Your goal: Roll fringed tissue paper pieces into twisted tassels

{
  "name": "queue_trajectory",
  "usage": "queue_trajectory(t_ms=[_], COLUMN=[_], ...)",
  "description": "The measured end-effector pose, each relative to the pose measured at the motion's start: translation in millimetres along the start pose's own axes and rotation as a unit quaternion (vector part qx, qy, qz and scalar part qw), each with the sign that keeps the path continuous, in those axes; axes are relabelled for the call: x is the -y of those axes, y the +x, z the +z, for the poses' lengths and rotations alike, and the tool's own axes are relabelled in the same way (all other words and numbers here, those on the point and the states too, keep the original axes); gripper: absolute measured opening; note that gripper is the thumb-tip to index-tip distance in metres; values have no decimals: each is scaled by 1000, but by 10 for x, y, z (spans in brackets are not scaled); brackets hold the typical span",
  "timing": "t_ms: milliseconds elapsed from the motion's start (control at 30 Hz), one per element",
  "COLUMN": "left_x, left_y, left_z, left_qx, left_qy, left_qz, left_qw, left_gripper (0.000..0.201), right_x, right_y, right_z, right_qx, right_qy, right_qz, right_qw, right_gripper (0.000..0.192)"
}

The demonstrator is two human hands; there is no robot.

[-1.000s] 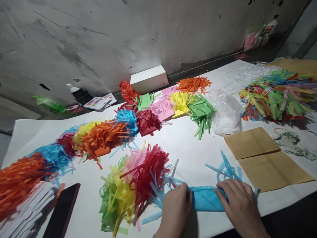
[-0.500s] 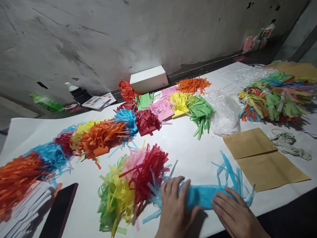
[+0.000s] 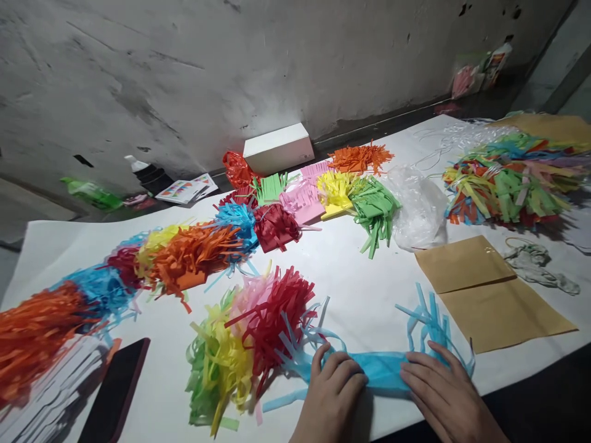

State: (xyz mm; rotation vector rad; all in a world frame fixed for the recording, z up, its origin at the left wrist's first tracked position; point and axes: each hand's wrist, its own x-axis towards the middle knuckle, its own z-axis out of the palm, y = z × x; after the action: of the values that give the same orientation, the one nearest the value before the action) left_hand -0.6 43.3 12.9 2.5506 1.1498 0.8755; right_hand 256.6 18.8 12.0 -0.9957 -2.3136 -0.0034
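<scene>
A strip of blue tissue paper with fringed ends lies across the near part of the table. My left hand is on its left end, fingers bent closed over the paper, thumb hidden. On the right end rests my right hand, open, its fingers stretched out over the strip and its thumb out of sight. Loose blue fringe spreads beyond my right fingers. Close to my left hand lies a bunch of fringed tissue paper in red, pink, yellow and green.
Several coloured fringe bundles run along the back and left. A phone lies beside stacked white papers. To the right are brown paper, a clear plastic bag and a multicoloured tassel pile. Behind stands a white box.
My left hand has curled its fingers over the blue paper, its thumb now hidden. The blue strip has shifted slightly towards me and looks narrower. My right hand stays at its right end.
</scene>
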Motion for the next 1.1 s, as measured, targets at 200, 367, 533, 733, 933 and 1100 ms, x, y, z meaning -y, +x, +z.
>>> queue_trajectory(t_ms=[200,367,533,733,933,1100], left_x=[-72,-103,-76,-75,-75,-79], left_y=[84,266,337,325,305,253], left_z=[-40,-76,-31,10,-38,-75], left_qx=[28,62,118,116,89,2], left_qy=[14,103,153,144,117,69], left_qz=[-105,-158,-180,-201,-202,-97], left_qw=[994,980,965,962,968,993], left_gripper=[18,12,12,13,12,26], right_x=[59,98,101,-18,100,113], right_y=[76,220,274,203,177,171], right_z=[67,116,179,61,53,123], right_qx=[-65,-93,-68,-100,-60,-60], right_qy=[30,-14,-79,-93,10,40], right_qz=[120,225,258,213,58,78], right_qw=[990,970,960,967,996,994], right_gripper=[11,22,26,13,22,31])
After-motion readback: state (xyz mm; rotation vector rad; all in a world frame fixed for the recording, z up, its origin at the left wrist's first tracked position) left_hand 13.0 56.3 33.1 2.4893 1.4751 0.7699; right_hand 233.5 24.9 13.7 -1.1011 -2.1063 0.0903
